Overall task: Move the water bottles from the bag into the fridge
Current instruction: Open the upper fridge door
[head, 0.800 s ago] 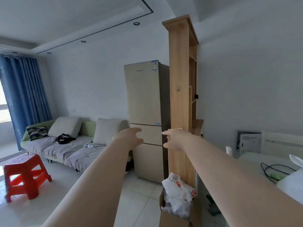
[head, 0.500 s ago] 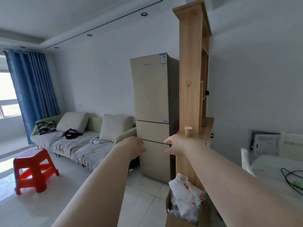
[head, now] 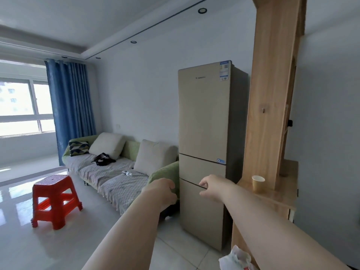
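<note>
Left to right: a red plastic stool (head: 56, 199) on the tiled floor. A small clear water bottle (head: 127, 173) lies on the seat of the grey-covered green sofa (head: 109, 178). My left hand (head: 162, 191) is raised, fingers loosely curled round nothing. The tall beige three-door fridge (head: 204, 123) has its doors closed. My right hand (head: 213, 187), fingers loosely bent and empty, is level with the seam above its lowest door; whether it touches, I cannot tell. A yellow paper cup (head: 258, 183) stands on the wooden shelf unit's (head: 272, 94) ledge. A white plastic bag (head: 236, 259) sits at the frame's bottom edge.
</note>
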